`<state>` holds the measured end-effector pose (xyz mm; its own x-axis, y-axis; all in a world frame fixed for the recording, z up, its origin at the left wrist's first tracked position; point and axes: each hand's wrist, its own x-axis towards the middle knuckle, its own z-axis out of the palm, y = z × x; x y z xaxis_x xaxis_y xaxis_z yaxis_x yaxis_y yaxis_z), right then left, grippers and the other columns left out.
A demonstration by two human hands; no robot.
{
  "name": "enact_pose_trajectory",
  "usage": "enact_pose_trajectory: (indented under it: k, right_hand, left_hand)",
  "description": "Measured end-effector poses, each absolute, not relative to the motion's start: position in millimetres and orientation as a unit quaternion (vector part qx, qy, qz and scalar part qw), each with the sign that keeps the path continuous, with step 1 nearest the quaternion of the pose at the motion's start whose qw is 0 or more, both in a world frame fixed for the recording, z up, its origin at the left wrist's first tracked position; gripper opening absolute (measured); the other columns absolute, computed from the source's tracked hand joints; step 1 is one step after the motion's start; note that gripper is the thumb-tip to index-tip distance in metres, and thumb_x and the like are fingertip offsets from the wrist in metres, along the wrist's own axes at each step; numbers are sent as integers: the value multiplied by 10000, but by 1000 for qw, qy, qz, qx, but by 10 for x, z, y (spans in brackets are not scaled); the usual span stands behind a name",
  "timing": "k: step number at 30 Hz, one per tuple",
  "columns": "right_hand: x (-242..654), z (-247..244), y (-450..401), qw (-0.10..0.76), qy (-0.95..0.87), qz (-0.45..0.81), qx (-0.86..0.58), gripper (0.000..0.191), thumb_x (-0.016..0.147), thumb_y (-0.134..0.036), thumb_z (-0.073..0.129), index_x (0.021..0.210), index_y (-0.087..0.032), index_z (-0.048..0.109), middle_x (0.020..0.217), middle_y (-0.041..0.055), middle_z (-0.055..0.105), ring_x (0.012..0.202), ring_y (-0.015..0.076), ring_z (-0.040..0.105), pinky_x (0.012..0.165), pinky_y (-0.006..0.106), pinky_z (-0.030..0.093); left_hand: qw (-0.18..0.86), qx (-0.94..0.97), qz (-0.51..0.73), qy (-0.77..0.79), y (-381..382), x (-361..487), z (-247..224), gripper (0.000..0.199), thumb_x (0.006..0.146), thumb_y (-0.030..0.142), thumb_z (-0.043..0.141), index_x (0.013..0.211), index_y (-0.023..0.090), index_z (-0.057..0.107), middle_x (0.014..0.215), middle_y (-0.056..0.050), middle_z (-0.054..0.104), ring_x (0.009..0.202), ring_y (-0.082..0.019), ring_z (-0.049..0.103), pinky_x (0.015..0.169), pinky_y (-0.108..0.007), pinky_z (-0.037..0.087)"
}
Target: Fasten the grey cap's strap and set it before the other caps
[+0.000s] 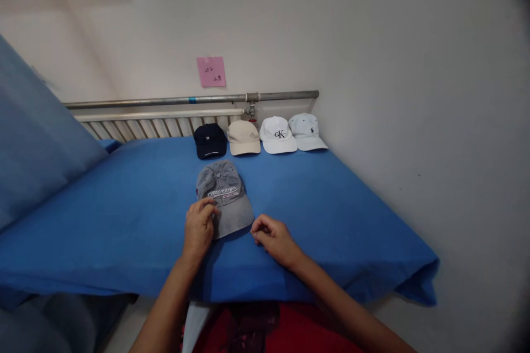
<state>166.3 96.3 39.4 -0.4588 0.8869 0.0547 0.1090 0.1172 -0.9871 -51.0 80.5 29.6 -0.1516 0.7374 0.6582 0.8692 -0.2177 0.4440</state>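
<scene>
A grey cap [226, 198] with white lettering lies on the blue cloth, its brim toward me and a little to the right. My left hand [200, 225] is at the cap's left side, fingers curled against the brim; whether they pinch it is hidden. Beside the brim's right edge is my right hand [271, 236], its fingers curled together, with nothing visible in them. Behind, in a row, sit a black cap [210, 142], a beige cap [244, 138], a white cap [278, 135] with black letters and a pale blue cap [308, 132].
The blue cloth [124, 209] covers a table against the wall. At its back runs a metal pipe [157, 102] above a radiator [178, 124]. A blue curtain [33, 138] hangs at the left. A pink note [211, 71] is on the wall.
</scene>
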Motion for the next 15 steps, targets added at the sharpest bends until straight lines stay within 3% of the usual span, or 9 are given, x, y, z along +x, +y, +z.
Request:
enact_pose_trajectory:
  k: [6,11,15]
  right_hand:
    - [1662,391,960,359,-657,545,-377,75,740,-141,520,708,-206,539,595,-55,517,544,92,474,499,198,349]
    - [1663,382,962,362,-657,544,-376,82,735,-133,515,707,-208,536,600,-55,518,550,92,475,497,195,346]
    - [1665,379,961,363,-657,546,-371,65,740,-149,521,712,-205,538,603,-58,512,546,89,463,507,198,347]
  left_hand:
    - [68,-652,-436,-617,810,-516,312,345,850,71,411,912,213,719,1074,-80,670,1017,-233,581,917,-429,468]
    - [66,-648,-436,-621,815,-517,300,324,851,72,415,793,198,707,1060,-85,671,995,-236,585,901,-436,472]
    - [63,-653,-435,-617,824,-512,294,369,828,37,402,902,207,720,1078,-84,666,1021,-235,579,910,-427,466]
